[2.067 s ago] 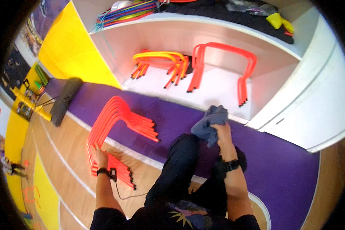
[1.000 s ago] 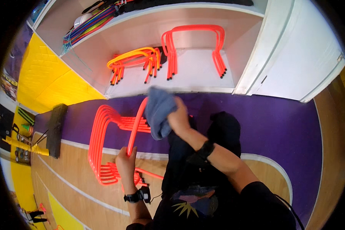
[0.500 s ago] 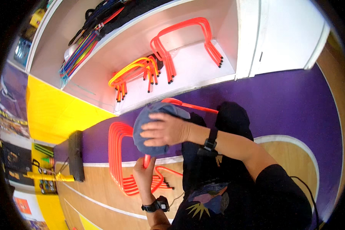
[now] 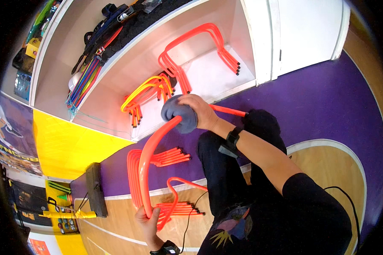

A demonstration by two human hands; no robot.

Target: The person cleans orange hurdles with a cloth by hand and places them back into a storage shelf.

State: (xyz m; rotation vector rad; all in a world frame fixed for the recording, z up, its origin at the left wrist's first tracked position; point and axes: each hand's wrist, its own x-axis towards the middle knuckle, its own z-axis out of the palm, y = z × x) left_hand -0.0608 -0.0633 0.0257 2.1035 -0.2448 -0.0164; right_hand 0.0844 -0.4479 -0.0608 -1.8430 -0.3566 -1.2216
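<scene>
An orange training hurdle (image 4: 145, 168) of bent tube is held up in front of my knees. My left hand (image 4: 148, 222) is closed round its lower left bend. At the upper bend, my right hand (image 4: 200, 111) grips a grey-blue cloth (image 4: 170, 109) wrapped round the tube. Beyond the cloth, one hurdle leg (image 4: 230, 110) runs right towards my knee. Behind and below the held hurdle, a nested stack of orange hurdles (image 4: 134, 178) with black-tipped legs rests on the floor. Another bent orange tube (image 4: 174, 182) shows right of my left hand.
A white shelf unit (image 4: 151, 132) ahead holds orange hurdles (image 4: 195, 29), yellow and orange hurdles (image 4: 142, 91), and a bundle of coloured rods (image 4: 87, 83). A long dark block (image 4: 96, 189) stands on the left. A thin black cable (image 4: 187, 229) passes near the stack.
The hurdle has come up into view, its tube now arching from hand to hand. My right hand went from lying flat on the cloth to gripping it; my left hand moved lower.
</scene>
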